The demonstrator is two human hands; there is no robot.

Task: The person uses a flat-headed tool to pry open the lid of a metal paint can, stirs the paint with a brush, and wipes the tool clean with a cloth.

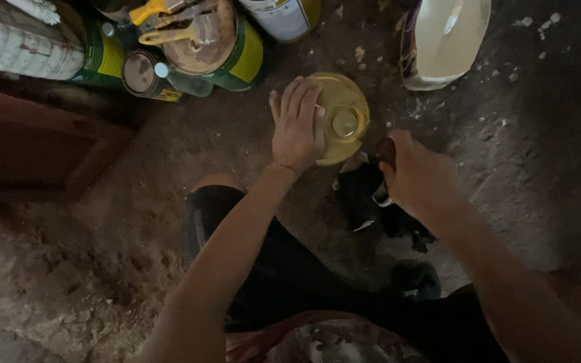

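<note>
Yellow-lidded tin (341, 119) is seen standing on the dusty floor (237, 141), toward its far edge. It is covered on its left side by the left hand (298, 125), laid flat on the lid with the fingers pressed together. Just beside the tin, on its near right, the right hand (417, 179) is curled shut around a dark object that cannot be made out; a black rag (364, 202) is seen beneath it. Three green and yellow cans (233, 50) are grouped at the far left corner, one topped by a scraper with a yellow handle (148, 10). One pale plastic jug (444, 40) is set at the far right. Sawdust (48, 296) is heaped at the near left.
</note>
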